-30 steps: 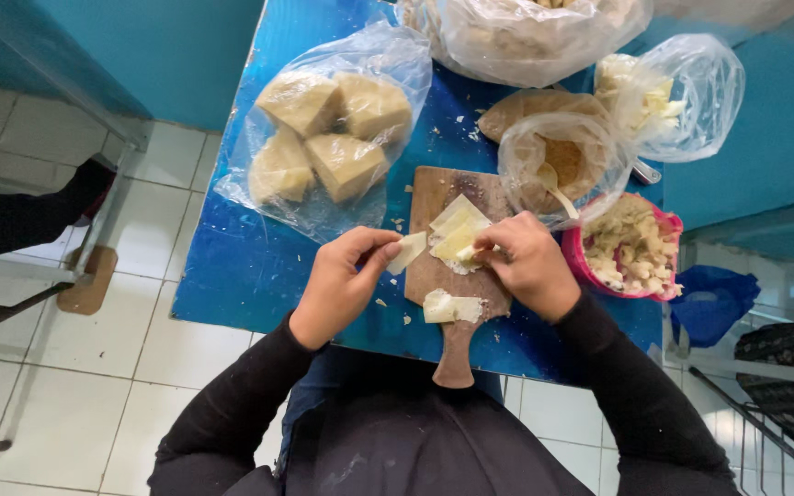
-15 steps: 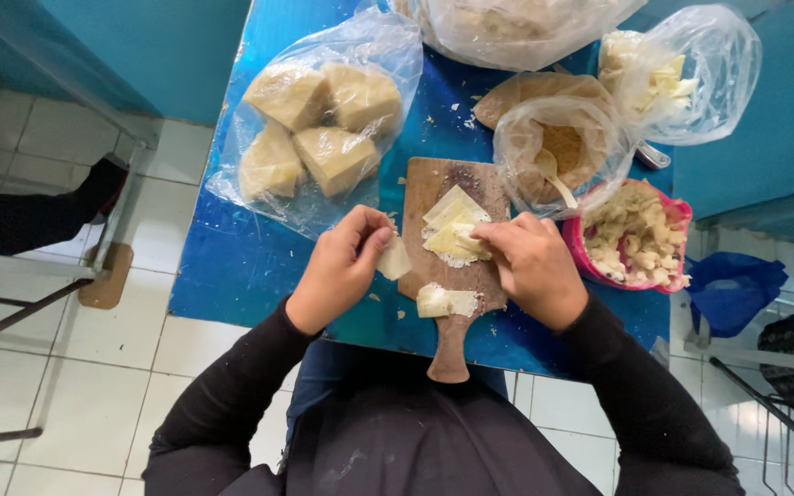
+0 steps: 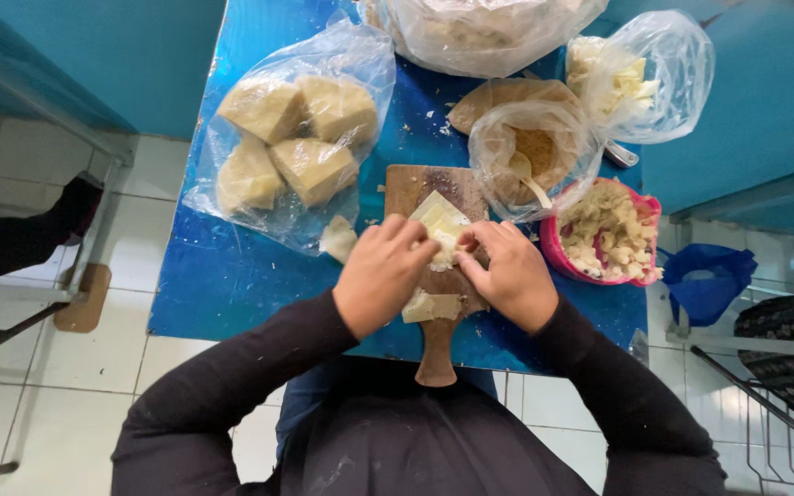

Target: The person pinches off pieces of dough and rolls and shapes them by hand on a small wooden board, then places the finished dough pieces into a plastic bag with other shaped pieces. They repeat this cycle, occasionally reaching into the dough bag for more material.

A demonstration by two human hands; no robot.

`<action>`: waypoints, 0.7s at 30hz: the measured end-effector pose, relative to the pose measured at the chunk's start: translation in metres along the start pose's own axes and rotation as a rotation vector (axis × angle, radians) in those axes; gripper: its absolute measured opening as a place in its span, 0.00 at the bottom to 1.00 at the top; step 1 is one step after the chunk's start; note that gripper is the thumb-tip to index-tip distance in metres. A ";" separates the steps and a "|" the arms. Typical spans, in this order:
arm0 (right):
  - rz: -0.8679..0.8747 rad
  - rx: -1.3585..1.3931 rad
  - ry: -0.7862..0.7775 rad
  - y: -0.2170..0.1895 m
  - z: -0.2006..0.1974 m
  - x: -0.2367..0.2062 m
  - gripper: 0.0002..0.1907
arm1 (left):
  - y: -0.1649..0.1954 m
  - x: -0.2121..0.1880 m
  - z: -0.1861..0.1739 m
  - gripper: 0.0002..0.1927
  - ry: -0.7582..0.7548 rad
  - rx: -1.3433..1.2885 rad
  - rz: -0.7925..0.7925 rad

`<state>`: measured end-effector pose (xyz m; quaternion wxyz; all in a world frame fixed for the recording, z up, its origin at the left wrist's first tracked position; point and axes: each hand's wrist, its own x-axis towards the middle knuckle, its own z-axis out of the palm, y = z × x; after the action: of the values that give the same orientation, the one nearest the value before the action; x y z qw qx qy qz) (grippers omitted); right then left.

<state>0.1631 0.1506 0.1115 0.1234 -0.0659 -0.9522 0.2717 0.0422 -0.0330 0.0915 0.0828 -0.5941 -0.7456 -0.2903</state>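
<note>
Left hand [image 3: 380, 280] and right hand [image 3: 505, 273] pinch a pale wedge [image 3: 441, 220] between their fingertips over the wooden cutting board [image 3: 420, 188], mid-table – uneven pressure could crumble it onto the blue table [image 3: 232, 266] – near edge close

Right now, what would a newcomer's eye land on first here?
Both hands, left hand and right hand, meet over a pale slab on the wooden cutting board at the centre of the blue table. To the left lies a clear bag of big yellowish blocks; to the right, a pink bowl of crumbled pieces.
</note>
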 end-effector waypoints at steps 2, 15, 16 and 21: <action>-0.015 -0.005 0.027 -0.002 -0.007 -0.008 0.10 | 0.002 0.011 0.012 0.10 -0.013 0.029 0.021; 0.188 -0.695 -0.081 0.075 -0.110 -0.082 0.32 | -0.007 0.021 0.027 0.11 -0.019 -0.003 0.042; 0.178 -0.702 -0.084 0.080 -0.108 -0.083 0.30 | -0.007 0.022 0.026 0.10 -0.031 0.001 0.041; 0.174 -0.726 -0.153 0.096 -0.101 -0.084 0.21 | -0.005 0.025 0.022 0.06 0.010 -0.008 0.049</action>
<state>0.2768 0.2658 0.1272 -0.0032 -0.1657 -0.9837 -0.0699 0.0359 -0.0012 0.0833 0.0911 -0.6109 -0.7293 -0.2943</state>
